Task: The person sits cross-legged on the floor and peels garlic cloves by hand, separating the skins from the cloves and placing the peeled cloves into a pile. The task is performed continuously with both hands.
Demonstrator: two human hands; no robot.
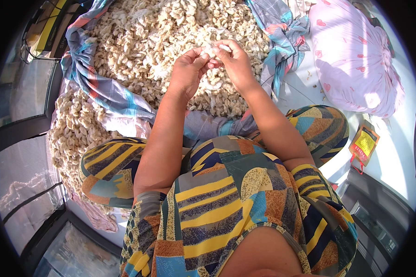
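Observation:
A large heap of cream-coloured, fluffy tufts, perhaps raw cotton or cocoons (135, 45), lies before me on a blue, grey and pink checked cloth (107, 93) with bunched edges. Above the heap, my left hand (190, 67) and my right hand (234, 60) meet, fingertips close together. Between them they pinch a small whitish tuft (211, 52). Fingers partly cover the tuft, so its exact shape is hidden. The thumbs of both hands rest on its near side.
A second heap of similar tufts (72, 128) lies at the left on pink cloth. At the right are a tied pink fabric bundle with hearts (350, 59) and a small yellow and red packet (364, 143) on the pale floor. Boxes (50, 31) with a cable stand upper left, beside dark-framed glass panels.

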